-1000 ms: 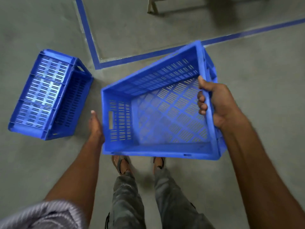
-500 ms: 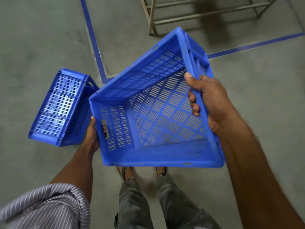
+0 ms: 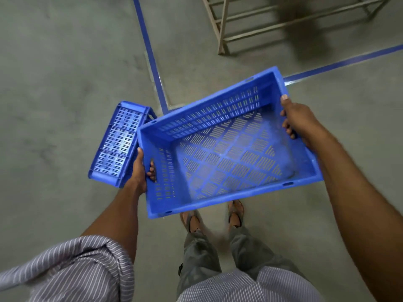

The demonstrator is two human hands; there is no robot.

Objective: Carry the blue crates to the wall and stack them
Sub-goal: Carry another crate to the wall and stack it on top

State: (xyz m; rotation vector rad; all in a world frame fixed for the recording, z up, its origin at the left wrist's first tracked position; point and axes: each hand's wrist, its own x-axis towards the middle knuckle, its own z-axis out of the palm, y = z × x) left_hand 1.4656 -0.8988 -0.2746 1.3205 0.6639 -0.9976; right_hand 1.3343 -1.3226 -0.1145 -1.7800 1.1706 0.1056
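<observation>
both hands, left hand (image 3: 139, 171) & right hand (image 3: 298, 120), grip blue crate (image 3: 229, 149) off floor; 2nd crate (image 3: 118, 142) lies beside.

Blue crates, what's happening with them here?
A person stands on a concrete floor holding one empty blue crate up with both hands. The left hand has fingers hooked through the handle slot at one short end; the right hand grips the rim at the opposite end. A second blue crate lies tipped on its side on the floor next to the left hand. No wall or stack shows, so nothing is stacked yet.
</observation>
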